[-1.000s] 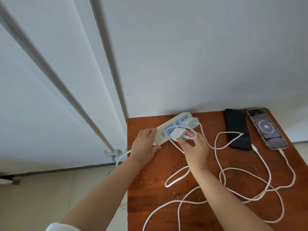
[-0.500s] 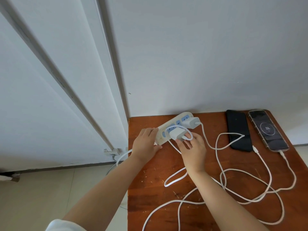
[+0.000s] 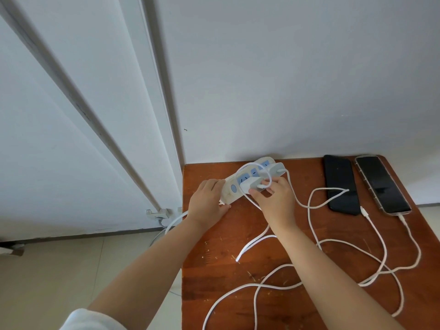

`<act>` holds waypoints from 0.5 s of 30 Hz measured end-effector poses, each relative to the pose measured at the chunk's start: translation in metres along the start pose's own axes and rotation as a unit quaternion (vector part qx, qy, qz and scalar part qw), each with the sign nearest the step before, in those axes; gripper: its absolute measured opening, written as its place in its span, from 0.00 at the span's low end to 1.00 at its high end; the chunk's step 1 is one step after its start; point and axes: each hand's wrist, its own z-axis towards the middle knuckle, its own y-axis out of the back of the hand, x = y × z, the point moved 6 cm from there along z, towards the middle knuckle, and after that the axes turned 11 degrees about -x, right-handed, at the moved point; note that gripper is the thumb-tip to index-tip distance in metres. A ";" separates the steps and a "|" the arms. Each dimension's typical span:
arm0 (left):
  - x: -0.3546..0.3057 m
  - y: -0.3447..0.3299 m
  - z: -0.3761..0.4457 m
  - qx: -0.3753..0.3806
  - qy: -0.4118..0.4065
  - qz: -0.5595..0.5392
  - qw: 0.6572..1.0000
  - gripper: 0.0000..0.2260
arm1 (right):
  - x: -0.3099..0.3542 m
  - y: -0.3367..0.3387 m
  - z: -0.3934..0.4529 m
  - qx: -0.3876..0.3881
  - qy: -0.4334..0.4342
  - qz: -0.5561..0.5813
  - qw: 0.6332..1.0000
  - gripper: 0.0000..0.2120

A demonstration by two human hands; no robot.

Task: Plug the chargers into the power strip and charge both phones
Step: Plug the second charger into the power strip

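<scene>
A white power strip (image 3: 258, 163) with blue sockets lies at the table's back left corner. My left hand (image 3: 206, 204) grips its near end. One white charger (image 3: 273, 169) sits in a far socket. My right hand (image 3: 276, 198) pinches a second white charger (image 3: 252, 184) against a nearer socket. A black phone (image 3: 341, 184) lies at the back right with a loose cable plug (image 3: 363, 210) near its lower right corner. Beside it a clear-cased phone (image 3: 382, 184) has a cable in its near end, and its screen is dark.
The brown wooden table (image 3: 214, 270) stands in a wall corner, with white cables (image 3: 333, 270) looping over its middle and right. The strip's cord (image 3: 173, 221) drops off the left edge to the floor. A white panel with rails rises on the left.
My right hand first loosened, then closed again on the second charger at the strip. The clear-cased phone's lit charging screen has gone dark. My left hand stayed on the strip.
</scene>
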 end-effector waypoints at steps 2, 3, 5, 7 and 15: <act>0.000 0.000 -0.001 -0.004 0.000 -0.004 1.000 0.26 | 0.001 0.000 -0.002 -0.002 0.008 -0.006 1.000 0.15; 0.000 0.000 -0.002 -0.008 0.001 -0.008 1.000 0.25 | 0.002 -0.001 -0.003 -0.002 0.014 -0.008 1.000 0.15; 0.001 0.000 -0.001 -0.014 0.001 -0.010 1.000 0.25 | 0.005 -0.004 -0.004 -0.001 0.031 -0.017 0.999 0.16; 0.003 0.000 0.000 -0.016 0.004 -0.009 1.000 0.26 | 0.008 -0.007 -0.004 0.001 0.044 -0.024 0.999 0.17; 0.005 0.000 0.001 -0.002 0.011 -0.009 1.000 0.26 | 0.011 -0.010 0.011 0.043 0.052 -0.065 0.996 0.16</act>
